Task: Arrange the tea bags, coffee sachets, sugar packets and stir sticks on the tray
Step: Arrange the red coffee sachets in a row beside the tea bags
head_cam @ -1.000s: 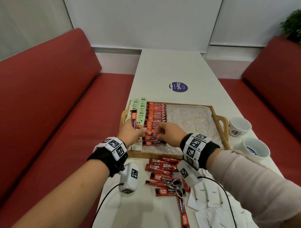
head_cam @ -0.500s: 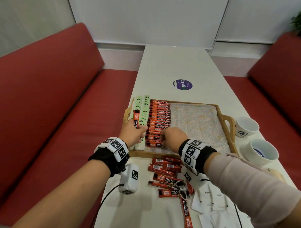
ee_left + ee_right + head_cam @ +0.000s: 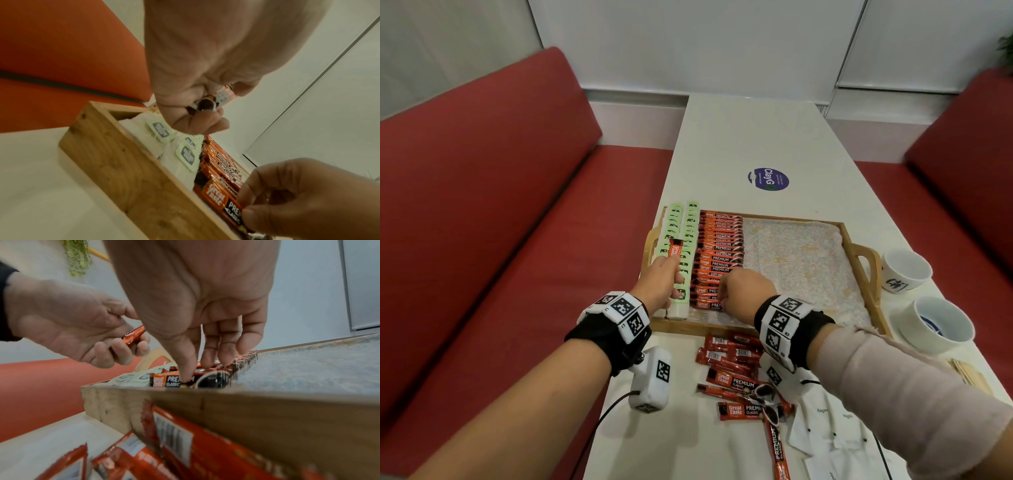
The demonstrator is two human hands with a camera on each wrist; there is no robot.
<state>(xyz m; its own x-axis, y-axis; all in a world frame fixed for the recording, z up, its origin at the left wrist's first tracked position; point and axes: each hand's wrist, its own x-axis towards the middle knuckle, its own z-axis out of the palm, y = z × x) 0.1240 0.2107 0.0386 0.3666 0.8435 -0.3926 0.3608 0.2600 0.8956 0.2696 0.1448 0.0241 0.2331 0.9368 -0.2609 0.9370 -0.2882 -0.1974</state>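
Note:
The wooden tray (image 3: 681,328) holds two rows of green tea bags (image 3: 676,226) and a packed row of red coffee sachets (image 3: 720,246). My left hand (image 3: 661,284) hovers over the tea bags and grips one coffee sachet (image 3: 675,248) upright; the right wrist view shows this held sachet (image 3: 134,335) across its curled fingers. My right hand (image 3: 743,291) is at the near end of the row, thumb and fingertips pinching the front sachet (image 3: 170,380). Loose sachets (image 3: 732,373), white sugar packets (image 3: 825,428) and stir sticks (image 3: 969,373) lie on the table before the tray.
Two white cups (image 3: 905,270) (image 3: 935,325) stand right of the tray's handle (image 3: 866,260). The tray's right half shows only its patterned liner (image 3: 798,260). A purple sticker (image 3: 768,179) is on the table beyond. Red benches flank the narrow table.
My right hand has slid slightly nearer along the sachet row to its front end. The left hand keeps its sachet upright in the same place.

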